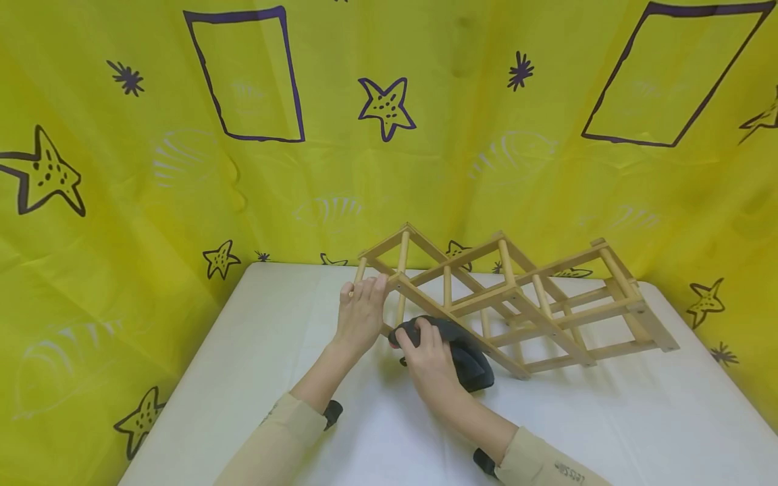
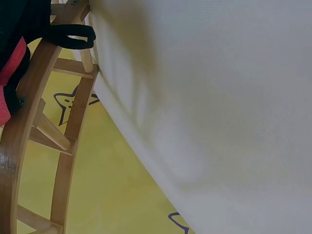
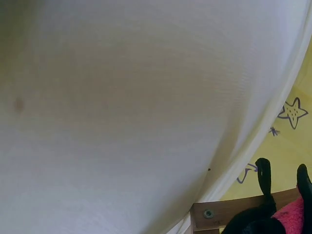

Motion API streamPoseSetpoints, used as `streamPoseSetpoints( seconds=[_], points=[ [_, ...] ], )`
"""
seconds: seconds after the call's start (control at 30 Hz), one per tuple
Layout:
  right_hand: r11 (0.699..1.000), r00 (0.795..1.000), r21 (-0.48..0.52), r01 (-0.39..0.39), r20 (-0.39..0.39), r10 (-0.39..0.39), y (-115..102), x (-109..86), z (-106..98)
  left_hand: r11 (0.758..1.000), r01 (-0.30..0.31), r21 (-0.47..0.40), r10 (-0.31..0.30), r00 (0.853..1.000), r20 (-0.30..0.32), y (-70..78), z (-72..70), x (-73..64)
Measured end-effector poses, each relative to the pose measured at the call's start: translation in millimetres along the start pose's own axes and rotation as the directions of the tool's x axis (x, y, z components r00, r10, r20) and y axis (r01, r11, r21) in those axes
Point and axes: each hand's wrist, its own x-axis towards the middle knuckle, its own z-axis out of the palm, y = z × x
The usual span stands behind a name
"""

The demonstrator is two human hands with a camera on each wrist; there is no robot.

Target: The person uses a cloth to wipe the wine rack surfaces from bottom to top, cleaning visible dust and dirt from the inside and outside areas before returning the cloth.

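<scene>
A light wooden lattice rack [image 1: 510, 287], made of crossed slats and round dowels, stands on the white table. My left hand [image 1: 361, 314] grips the rack at its left end, fingers over the upper corner. My right hand [image 1: 433, 358] holds a soft black item [image 1: 477, 370] at the rack's front left. Thumb and fingers are curled over the item's upper edge. In the left wrist view, the black item [image 2: 70, 36] has a fabric loop and pink-red material beside the slat. The right wrist view shows its pink-red part [image 3: 291, 217] again. Neither wrist view includes the hands.
The white table [image 1: 267, 337] has its back edge close behind the rack. A yellow curtain [image 1: 425, 175] with dark stars and fish surrounds the table on the back and both sides. Black wrist bands [image 1: 332, 413] sit under both forearms.
</scene>
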Motion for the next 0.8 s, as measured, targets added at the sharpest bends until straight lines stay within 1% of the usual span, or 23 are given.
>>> streamPoseSetpoints(
  seconds=[0.17, 0.27, 0.37, 0.47, 0.57, 0.8],
  points=[
    [1.000, 1.000, -0.004, 0.013, 0.011, -0.013, 1, -0.9, 2, 1.000, 0.008, -0.004, -0.008, 1.000, 0.012, 0.6, -1.4, 0.3],
    [0.999, 0.999, 0.037, 0.013, 0.051, -0.015, 1, -4.0, 3, 1.000, 0.013, -0.006, -0.013, 1.000, 0.022, 1.6, -1.7, 1.1],
    [0.996, 0.995, 0.091, -0.007, 0.103, -0.002, 1, -8.8, 3, 1.000, 0.017, -0.019, -0.016, 0.999, 0.032, 2.3, -1.0, 1.7],
    [0.993, 0.992, 0.115, -0.030, 0.125, 0.016, 2, -12.3, 3, 0.999, 0.020, -0.036, -0.018, 0.999, 0.041, 3.1, -0.3, 1.9],
    [0.992, 0.994, 0.116, -0.051, 0.105, 0.038, 2, -12.9, 2, 0.999, 0.021, -0.038, -0.019, 0.999, 0.048, 3.4, -0.8, 2.0],
    [0.991, 0.998, 0.122, -0.064, 0.001, 0.064, 3, -10.4, 2, 0.999, 0.022, -0.030, -0.021, 0.999, 0.032, 1.2, -2.6, 1.5]
  ],
)
